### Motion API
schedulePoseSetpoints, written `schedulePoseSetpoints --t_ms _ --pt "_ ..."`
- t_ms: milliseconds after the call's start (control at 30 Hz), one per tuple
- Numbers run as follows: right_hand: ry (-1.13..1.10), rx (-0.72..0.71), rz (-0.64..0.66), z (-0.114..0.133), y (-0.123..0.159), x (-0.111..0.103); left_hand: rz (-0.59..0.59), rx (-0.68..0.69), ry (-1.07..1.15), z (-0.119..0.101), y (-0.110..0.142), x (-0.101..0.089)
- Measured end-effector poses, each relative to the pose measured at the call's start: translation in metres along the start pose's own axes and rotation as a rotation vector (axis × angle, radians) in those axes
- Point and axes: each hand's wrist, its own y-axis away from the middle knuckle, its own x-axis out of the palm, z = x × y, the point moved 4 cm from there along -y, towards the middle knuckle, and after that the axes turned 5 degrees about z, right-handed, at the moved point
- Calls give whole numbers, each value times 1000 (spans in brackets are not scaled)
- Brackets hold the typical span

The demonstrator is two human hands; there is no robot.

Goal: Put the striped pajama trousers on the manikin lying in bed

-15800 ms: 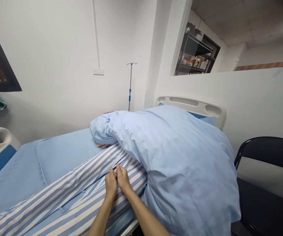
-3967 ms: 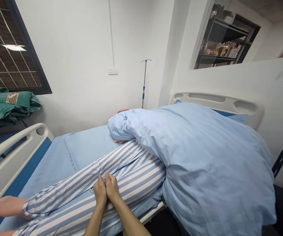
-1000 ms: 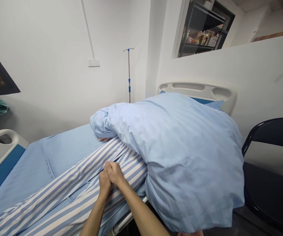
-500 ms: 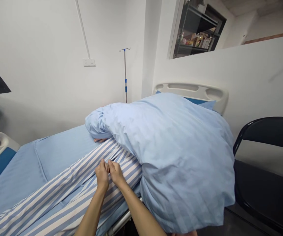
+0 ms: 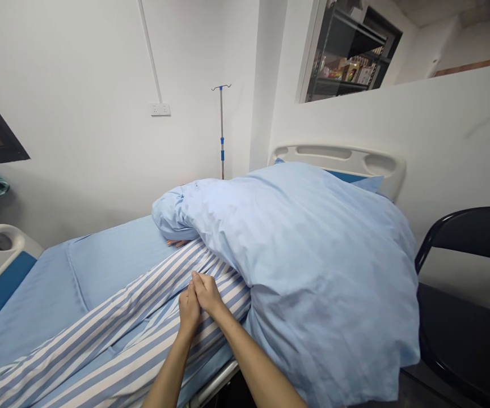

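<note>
- As the person leans over a hospital bed, seen from the head camera, the left hand [image 5: 189,313] and right hand [image 5: 206,293] meet palm to palm, right fingers [image 5: 198,280] lying across the left.
- Both grips look closed against each other over the striped pyjama legs [image 5: 113,334]; whether either pinches the cloth cannot be told from this view.
- Those striped pyjama legs lie along the bed, running from the lower left up under the blue duvet [image 5: 313,272], its bunched edge just beyond the hands.
- A patient's fingers [image 5: 176,243] show at the duvet's far edge, resting on the pale blue sheet [image 5: 117,266].
- A metal bed rail [image 5: 215,385] runs below the person's forearms.
- Beyond stand a white headboard [image 5: 338,153] and a drip stand [image 5: 222,130] by a wall socket [image 5: 160,109].
- A black folding chair [image 5: 461,300] sits at right, beside the bed.
</note>
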Motion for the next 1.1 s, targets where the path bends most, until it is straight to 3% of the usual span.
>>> schedulePoseSetpoints --t_ms 167,400,567,733,867,967,1100 --pt "-40 -3 -15 -9 4 -7 2 2 54 -6 0 6" --pt "-405 157 -169 -29 0 -18 -18 56 381 -36 -8 34" --pt "-253 93 -189 -25 0 -18 -110 35 322 -29 -13 31" --pt "-53 44 -84 -14 -4 -14 34 -3 -38 -9 -15 22" --pt "82 -24 -13 -10 -8 -23 72 5 -138 -8 -13 25" --pt "53 -40 30 -16 -6 -31 70 42 -118 -13 -13 33" --pt "-31 12 -48 -27 -2 -41 46 38 104 -20 -14 45"
